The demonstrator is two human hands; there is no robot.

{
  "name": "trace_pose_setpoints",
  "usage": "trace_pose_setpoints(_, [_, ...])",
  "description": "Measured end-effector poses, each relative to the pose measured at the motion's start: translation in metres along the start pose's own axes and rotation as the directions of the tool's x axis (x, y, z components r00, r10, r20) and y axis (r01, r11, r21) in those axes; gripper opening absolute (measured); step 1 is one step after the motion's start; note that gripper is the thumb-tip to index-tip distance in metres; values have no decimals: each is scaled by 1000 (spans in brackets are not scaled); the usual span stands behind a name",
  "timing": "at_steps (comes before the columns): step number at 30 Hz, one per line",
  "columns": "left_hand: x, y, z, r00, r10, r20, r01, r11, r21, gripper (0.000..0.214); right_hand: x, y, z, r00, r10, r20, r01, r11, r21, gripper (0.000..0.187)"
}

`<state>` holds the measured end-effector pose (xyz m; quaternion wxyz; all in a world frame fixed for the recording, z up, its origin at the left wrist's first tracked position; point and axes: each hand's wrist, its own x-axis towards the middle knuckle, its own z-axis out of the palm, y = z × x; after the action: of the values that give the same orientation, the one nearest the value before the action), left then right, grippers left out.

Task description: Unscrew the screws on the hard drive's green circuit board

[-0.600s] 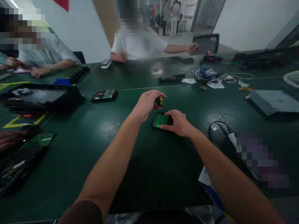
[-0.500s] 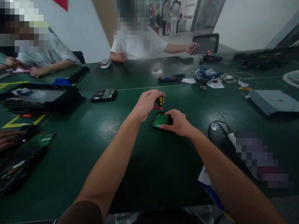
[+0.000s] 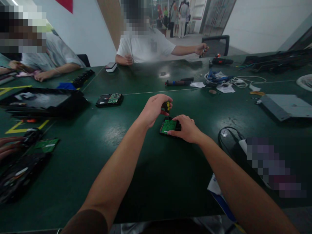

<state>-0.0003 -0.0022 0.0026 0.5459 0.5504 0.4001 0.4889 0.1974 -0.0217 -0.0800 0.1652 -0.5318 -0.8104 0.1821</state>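
A small black hard drive with a green circuit board on top lies on the dark green table in front of me. My right hand rests on its right side, fingers curled around its edge. Just above the drive, my left hand is closed round a black and yellow screwdriver handle, held upright over the board.
Another hard drive lies to the left, a black tray beyond it. Cables and papers sit at the back right, a grey panel and a black cord at the right. Other people sit across the table and at the left.
Both hands stay nearly still over the drive. The view has shifted very slightly.
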Motion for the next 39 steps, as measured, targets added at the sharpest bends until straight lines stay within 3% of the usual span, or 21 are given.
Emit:
trace_pose_setpoints(4, [0,-1,3,998,-68,14,69,995,-76,22,0,0,0,1000,-8,-2,8,1000,-2,70])
trace_pose_setpoints(11, [3,-3,-2,998,28,-48,-26,999,45,23,0,1,1,1000,-5,-14,5,1000,11,70])
trace_pose_setpoints(19, [0,0,1,1000,-22,22,24,997,-79,21,-1,1,0,1000,-9,-11,9,1000,18,67])
trace_pose_setpoints(39, [0,-1,4,999,-12,50,13,999,-30,23,0,-1,-2,1000,4,-2,-4,1000,17,66])
